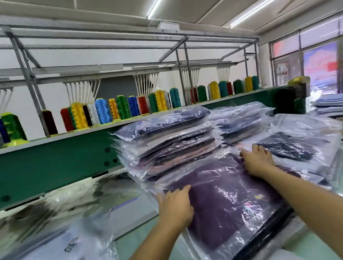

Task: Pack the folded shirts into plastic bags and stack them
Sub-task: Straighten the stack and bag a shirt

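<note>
The left hand's fingers lie straight and close together, flat on the near-left edge of the bagged purple shirt, holding nothing. The right hand's fingers are slightly fanned and pressed flat on the bag's far corner; their tips sit at the plastic's edge, and whether they hook over it I cannot tell. The left hand and the right hand thus rest on opposite sides of the same bag, with both bare forearms reaching in from the near edge. The purple shirt lies on top of a low pile, with a dark bagged shirt showing beneath its near-right edge. Just beside it on the far left stands a tall stack of bagged shirts, touching the purple bag's far-left side. A second stack stands farther back, and to the right a lower stack topped by a dark shirt in plastic sits just past the right hand. Loose clear plastic bags are spread over the pale table on the near left. Behind the stacks runs a green machine beam, and on the shelf above it stands a row of coloured thread cones. Windows fill the far right.
</note>
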The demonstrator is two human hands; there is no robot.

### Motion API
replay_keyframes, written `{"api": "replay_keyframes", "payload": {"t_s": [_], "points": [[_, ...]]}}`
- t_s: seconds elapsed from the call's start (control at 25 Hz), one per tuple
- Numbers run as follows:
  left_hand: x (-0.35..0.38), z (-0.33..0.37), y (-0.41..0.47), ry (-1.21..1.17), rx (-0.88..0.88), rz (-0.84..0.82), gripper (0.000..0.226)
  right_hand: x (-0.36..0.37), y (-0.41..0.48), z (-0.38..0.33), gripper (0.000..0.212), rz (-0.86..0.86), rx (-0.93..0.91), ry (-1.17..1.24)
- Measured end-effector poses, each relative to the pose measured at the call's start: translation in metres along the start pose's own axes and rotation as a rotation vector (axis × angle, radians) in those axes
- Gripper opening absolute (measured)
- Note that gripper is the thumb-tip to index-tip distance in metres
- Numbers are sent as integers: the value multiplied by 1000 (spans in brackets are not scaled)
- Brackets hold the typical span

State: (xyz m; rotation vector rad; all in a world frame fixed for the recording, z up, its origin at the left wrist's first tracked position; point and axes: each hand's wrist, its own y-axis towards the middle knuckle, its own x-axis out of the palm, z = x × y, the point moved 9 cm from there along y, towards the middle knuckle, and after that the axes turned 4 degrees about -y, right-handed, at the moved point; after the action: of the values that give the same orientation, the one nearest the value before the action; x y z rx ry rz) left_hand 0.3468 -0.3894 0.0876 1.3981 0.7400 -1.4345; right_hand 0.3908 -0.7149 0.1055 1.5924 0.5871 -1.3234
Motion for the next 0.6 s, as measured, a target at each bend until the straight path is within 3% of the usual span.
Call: {"api": "replay_keyframes", "payload": {"t_s": [0.12, 0.2, 0.36, 0.6], "points": [[10, 6, 17, -19, -20, -77, 63, -2, -2, -25, 39, 47, -162, 36], [24, 10, 21, -111, -75, -183, 85, 9, -7, -42, 48, -40, -244, 142], [42, 17, 25, -146, -124, -294, 115, 40, -5, -49, 76, -309, -245, 289], [52, 18, 33, -130, -130, -390, 120, 58, 1, -53, 90, -396, -262, 273]]}}
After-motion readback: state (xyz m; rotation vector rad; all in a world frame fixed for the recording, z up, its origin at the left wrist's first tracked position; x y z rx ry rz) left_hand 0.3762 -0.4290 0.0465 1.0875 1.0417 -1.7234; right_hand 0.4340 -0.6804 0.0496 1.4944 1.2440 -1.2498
